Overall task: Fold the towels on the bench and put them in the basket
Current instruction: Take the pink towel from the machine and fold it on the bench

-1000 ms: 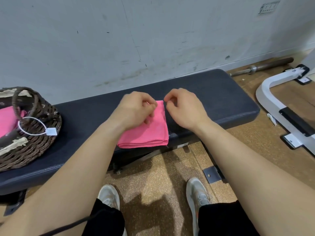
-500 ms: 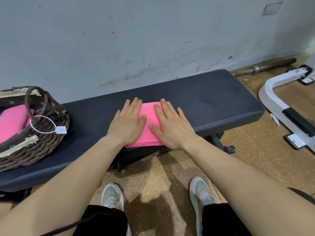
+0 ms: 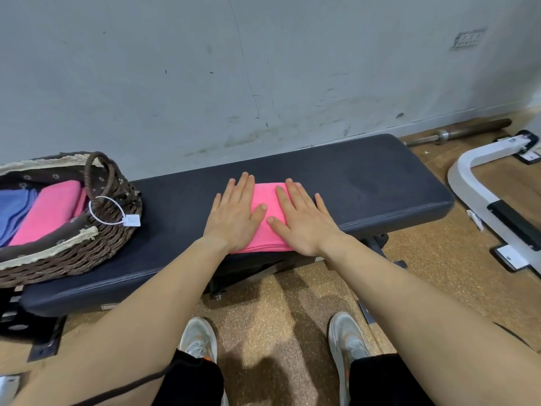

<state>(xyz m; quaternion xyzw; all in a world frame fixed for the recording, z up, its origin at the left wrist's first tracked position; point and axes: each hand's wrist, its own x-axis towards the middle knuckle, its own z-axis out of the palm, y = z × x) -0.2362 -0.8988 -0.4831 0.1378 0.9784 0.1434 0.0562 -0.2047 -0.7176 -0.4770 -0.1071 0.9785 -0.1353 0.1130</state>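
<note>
The person wears black legwear, seen as dark fabric over the left thigh and the right thigh. On the feet are light grey, silvery trainers, a left shoe and a right shoe, each with a paler toe and small orange accents by the ankle opening. A thin black cable crosses the left thigh. Both forearms are bare, and the left hand and right hand show short trimmed nails
</note>
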